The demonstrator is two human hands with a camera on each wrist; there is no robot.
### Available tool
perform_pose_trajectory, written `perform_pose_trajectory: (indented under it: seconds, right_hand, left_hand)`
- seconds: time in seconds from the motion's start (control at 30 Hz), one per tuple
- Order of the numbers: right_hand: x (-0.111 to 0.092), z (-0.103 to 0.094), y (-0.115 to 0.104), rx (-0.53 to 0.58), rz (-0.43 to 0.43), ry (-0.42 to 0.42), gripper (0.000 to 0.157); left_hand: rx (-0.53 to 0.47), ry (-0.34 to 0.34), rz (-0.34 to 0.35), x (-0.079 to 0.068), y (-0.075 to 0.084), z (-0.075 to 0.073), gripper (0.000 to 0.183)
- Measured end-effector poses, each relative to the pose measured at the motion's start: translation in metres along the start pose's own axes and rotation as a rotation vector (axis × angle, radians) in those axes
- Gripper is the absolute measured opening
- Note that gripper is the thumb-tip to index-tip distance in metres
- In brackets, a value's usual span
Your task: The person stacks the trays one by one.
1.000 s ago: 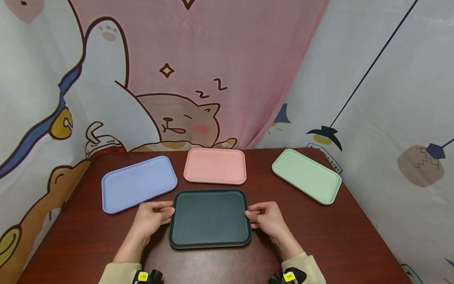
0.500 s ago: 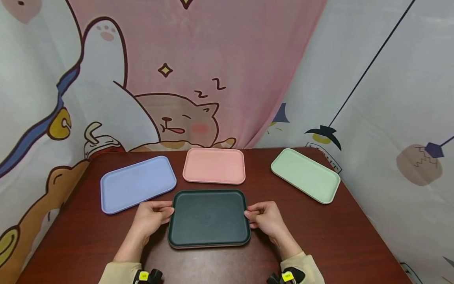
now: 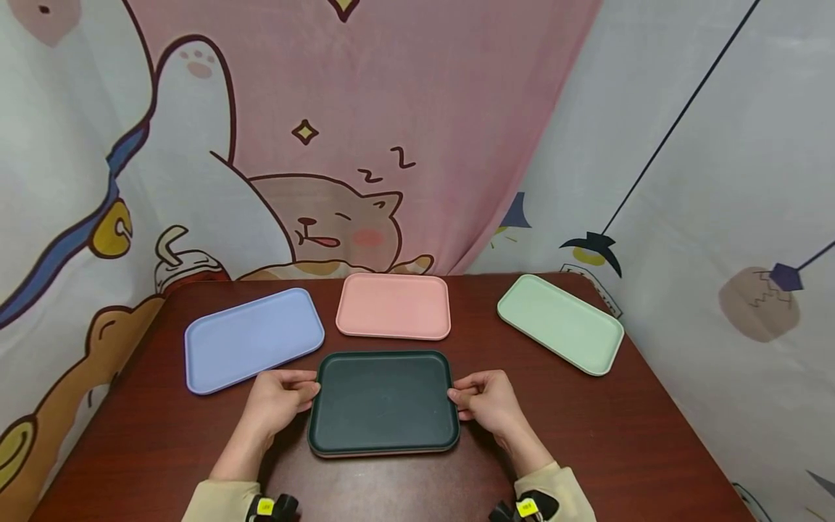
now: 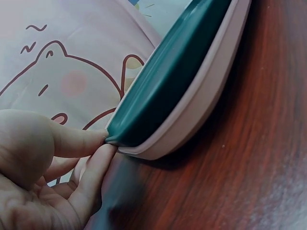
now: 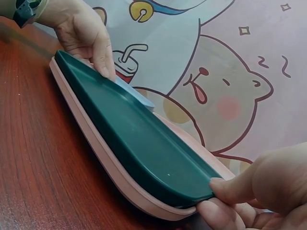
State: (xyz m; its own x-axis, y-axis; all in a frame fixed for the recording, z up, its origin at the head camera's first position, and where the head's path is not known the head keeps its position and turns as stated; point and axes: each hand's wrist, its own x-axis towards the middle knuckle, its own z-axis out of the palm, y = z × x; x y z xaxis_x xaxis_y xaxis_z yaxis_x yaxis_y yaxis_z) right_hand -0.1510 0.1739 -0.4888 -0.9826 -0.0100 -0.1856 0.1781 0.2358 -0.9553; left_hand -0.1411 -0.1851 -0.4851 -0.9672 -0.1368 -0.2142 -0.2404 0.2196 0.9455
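Note:
A dark green rectangular tray (image 3: 383, 402) is at the near middle of the table, stacked on a pale pink tray (image 4: 201, 100) whose rim shows beneath it in both wrist views. My left hand (image 3: 277, 402) pinches the left edge, thumb on top and fingers underneath. On the opposite side, my right hand (image 3: 488, 399) pinches the right edge the same way. In the right wrist view the green tray (image 5: 139, 139) sits inside the pink one's outline. Whether the fingers also grip the lower pink tray cannot be told.
Around the stack on the brown table (image 3: 587, 449) lie a blue tray (image 3: 254, 341) at left, another pink tray (image 3: 393, 306) behind, and a light green tray (image 3: 561, 324) at right. A cartoon-printed curtain (image 3: 457, 109) hangs behind the table.

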Motion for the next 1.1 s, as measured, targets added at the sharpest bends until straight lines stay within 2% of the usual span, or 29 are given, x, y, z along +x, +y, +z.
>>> perform_pose_trajectory:
  seconds: [0.33, 0.63, 0.9, 1.1]
  right_hand:
    - [0.001, 0.000, -0.001, -0.043, -0.002, 0.004, 0.014]
    - [0.006, -0.010, -0.006, 0.010, -0.020, -0.035, 0.020]
    - [0.017, -0.016, -0.015, 0.018, -0.008, -0.011, 0.024]
    - [0.026, -0.020, -0.022, 0.064, 0.001, -0.027, 0.026]
  left_hand:
    - [0.017, -0.006, 0.001, 0.002, -0.002, -0.002, 0.028]
    - [0.031, -0.002, 0.024, 0.007, 0.001, -0.006, 0.027]
    - [0.047, -0.017, 0.044, 0.014, 0.011, -0.011, 0.030]
    - [0.069, -0.027, 0.073, 0.024, 0.023, -0.014, 0.032]
